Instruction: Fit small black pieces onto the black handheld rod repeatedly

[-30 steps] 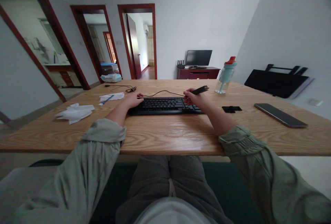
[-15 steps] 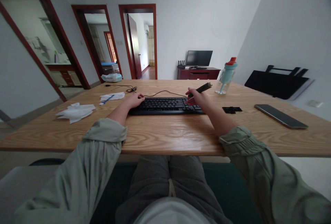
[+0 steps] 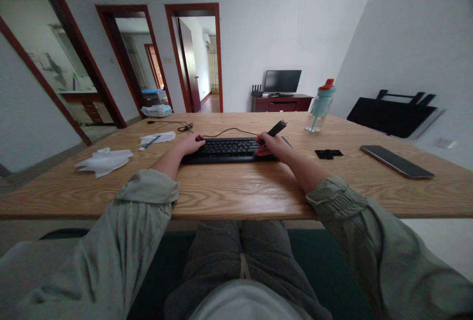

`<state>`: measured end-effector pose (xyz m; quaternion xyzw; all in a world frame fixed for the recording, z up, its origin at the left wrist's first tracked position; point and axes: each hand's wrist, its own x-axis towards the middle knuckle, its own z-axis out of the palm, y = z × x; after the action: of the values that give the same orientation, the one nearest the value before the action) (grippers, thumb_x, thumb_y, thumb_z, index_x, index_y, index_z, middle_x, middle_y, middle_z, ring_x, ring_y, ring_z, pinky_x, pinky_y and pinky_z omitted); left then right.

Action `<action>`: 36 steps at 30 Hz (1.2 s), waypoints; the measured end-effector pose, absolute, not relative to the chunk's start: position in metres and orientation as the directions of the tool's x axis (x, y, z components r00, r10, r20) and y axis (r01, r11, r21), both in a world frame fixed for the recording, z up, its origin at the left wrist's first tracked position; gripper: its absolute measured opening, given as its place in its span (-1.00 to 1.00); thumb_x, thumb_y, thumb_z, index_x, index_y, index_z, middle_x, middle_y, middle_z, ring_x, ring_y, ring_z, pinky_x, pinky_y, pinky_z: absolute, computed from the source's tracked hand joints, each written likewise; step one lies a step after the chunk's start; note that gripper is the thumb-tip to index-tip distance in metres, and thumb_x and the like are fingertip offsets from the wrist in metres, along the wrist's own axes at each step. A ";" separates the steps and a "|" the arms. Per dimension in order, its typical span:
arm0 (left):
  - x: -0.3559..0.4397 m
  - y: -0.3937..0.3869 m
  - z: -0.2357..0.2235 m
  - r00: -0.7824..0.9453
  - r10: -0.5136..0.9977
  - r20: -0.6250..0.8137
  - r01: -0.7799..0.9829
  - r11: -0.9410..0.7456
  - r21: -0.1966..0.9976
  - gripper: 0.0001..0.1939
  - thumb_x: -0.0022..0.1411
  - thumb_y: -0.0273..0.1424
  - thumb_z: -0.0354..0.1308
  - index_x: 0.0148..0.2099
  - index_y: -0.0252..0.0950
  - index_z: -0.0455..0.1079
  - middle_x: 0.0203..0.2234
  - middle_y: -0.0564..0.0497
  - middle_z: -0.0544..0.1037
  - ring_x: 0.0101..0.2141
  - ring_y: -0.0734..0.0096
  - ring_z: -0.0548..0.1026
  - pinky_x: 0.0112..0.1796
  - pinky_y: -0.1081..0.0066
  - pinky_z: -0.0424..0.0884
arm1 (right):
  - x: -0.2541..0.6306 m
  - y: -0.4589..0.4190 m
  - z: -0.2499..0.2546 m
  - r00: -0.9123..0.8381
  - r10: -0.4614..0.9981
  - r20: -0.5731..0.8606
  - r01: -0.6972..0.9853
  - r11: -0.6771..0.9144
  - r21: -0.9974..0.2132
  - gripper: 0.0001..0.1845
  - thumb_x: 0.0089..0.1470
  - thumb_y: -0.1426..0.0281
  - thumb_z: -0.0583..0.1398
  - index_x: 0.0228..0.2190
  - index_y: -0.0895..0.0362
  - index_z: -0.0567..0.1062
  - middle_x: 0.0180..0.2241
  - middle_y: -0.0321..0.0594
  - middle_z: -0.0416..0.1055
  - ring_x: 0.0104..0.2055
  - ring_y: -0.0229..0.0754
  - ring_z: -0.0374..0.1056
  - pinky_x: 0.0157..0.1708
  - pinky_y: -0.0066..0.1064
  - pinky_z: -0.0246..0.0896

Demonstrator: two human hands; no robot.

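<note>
A black keyboard (image 3: 229, 148) lies on the wooden table in front of me. My left hand (image 3: 192, 144) is closed round its left end, with the thumb at the top edge. Over the right part of the keys, my right hand (image 3: 271, 146) grips a thick black pen-like tool (image 3: 277, 128). Its back end sticks up to the right, while the working tip is hidden by my fingers and the keys. To the right of that hand lie some small flat black pieces (image 3: 328, 154), too dark to tell apart.
A water bottle (image 3: 320, 108) stands at the back right, with a dark phone-like slab (image 3: 397, 161) nearer me. On the left are crumpled tissue (image 3: 105, 161), a blue stick-like tool (image 3: 151, 142) on white paper, a coiled cable (image 3: 185, 127) and a wipes pack (image 3: 156, 110).
My right hand has moved left across the keys with the black tool, off the keyboard's far right end. The left hand keeps its place on the keyboard. The view has shifted slightly.
</note>
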<state>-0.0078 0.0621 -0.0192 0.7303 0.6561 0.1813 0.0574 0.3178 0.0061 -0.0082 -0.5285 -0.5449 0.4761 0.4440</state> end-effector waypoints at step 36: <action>-0.003 0.059 -0.017 0.132 0.978 0.160 0.952 -0.170 0.256 -0.59 0.26 -0.22 0.04 0.07 -0.29 0.44 0.06 -0.13 0.52 0.06 0.18 0.46 0.10 0.31 0.33 | 0.321 0.010 -0.012 -0.159 0.954 0.256 0.735 0.287 -0.614 -0.82 0.04 0.41 0.15 -0.28 0.12 0.50 -0.52 -0.28 0.41 -0.48 -0.25 0.28 -0.45 -0.46 0.14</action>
<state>-0.0030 0.0589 -0.0172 0.7509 0.6425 0.1458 0.0457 0.3212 0.0099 -0.0120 -0.5703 -0.7404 0.1765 0.3089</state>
